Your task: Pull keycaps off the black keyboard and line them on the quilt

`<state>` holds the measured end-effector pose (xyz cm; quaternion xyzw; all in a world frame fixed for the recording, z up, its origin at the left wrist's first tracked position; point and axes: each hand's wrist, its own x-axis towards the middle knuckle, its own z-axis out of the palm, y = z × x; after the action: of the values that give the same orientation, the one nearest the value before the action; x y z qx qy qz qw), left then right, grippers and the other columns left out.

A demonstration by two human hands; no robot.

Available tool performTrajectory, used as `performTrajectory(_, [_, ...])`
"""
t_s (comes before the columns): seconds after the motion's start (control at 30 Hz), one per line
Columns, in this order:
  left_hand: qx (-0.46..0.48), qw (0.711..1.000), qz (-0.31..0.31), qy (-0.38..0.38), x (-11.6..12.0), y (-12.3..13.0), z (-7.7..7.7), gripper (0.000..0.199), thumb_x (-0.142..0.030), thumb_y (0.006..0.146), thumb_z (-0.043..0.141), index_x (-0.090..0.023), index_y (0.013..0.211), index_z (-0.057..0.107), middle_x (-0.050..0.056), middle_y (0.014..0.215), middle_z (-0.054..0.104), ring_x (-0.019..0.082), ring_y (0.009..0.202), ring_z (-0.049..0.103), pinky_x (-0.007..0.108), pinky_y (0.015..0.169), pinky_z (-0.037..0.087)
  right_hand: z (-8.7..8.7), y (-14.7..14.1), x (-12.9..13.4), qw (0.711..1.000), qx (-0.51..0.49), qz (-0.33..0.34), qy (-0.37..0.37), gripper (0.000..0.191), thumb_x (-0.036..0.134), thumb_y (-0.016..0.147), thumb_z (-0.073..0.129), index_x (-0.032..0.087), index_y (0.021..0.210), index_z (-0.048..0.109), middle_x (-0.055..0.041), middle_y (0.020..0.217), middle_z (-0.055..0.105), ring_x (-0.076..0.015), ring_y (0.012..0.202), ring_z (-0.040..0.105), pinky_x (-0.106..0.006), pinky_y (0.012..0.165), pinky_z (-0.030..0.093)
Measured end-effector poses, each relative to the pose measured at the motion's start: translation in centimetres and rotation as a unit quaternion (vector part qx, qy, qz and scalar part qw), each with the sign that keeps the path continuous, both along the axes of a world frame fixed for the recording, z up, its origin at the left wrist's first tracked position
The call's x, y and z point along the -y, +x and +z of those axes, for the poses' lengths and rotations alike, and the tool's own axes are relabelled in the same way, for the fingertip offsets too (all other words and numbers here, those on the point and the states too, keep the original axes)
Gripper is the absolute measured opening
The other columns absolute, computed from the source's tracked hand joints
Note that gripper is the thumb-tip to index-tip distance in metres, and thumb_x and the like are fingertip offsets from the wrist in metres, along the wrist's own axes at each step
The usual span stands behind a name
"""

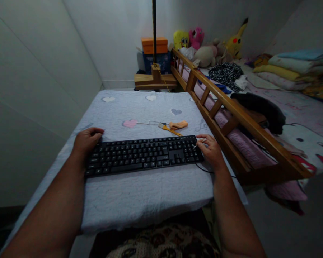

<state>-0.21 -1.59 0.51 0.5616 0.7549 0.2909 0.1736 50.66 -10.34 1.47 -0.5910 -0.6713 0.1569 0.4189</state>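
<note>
A black keyboard (140,154) lies flat across the cloth-covered table, its number pad at the right end. My left hand (87,141) grips the keyboard's left end near the far corner, fingers curled over the edge. At the other end, my right hand (210,148) pinches a thin white stick (200,142) that looks like a cotton swab; its tip is over the number pad keys. Behind the keyboard lie a small brush (169,129) with a yellow handle, a bunched orange cloth (178,124) and a thin wire tool (156,122).
A thin black cable (204,170) runs from the keyboard's near right side under my right wrist. Along the table's right side stands a wooden bed rail (231,111). Behind the table are a wooden stand with a pole (154,32) and an orange box (154,45).
</note>
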Motion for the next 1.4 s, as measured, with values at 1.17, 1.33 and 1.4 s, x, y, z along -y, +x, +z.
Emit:
performTrajectory(1.17, [0.012,1.0,0.009,-0.01,0.3,0.4,0.4,0.051,-0.037,0.064,0.055,-0.015,0.106,0.074,0.005,0.092,0.071,0.022,0.076,0.06,0.039,0.087,0.052,0.1,-1.1,-0.4,0.999,0.029,0.017,0.028,0.016,0.031,0.089,0.058,0.026,0.078,0.069,-0.0066,0.107,0.071,-0.0271,0.11,0.059,-0.048,0.104,0.043])
performTrajectory(1.33, [0.01,1.0,0.008,-0.007,0.3,0.2,0.3,0.051,-0.038,0.064,0.055,-0.016,0.105,0.074,0.004,0.087,0.071,0.021,0.073,0.059,0.039,0.085,0.052,0.1,-1.2,-0.4,0.999,0.035,0.014,0.029,0.017,0.031,0.09,0.058,0.027,0.08,0.071,-0.0067,0.105,0.071,-0.0281,0.11,0.059,-0.05,0.103,0.044])
performTrajectory(1.4, [0.005,1.0,0.007,-0.006,0.3,0.3,0.3,0.051,-0.038,0.064,0.054,-0.016,0.105,0.074,0.004,0.088,0.071,0.022,0.075,0.06,0.038,0.085,0.052,0.2,-1.3,-0.4,0.999,0.036,0.013,0.029,0.017,0.031,0.09,0.058,0.027,0.08,0.072,-0.0069,0.105,0.071,-0.0282,0.109,0.059,-0.05,0.102,0.044])
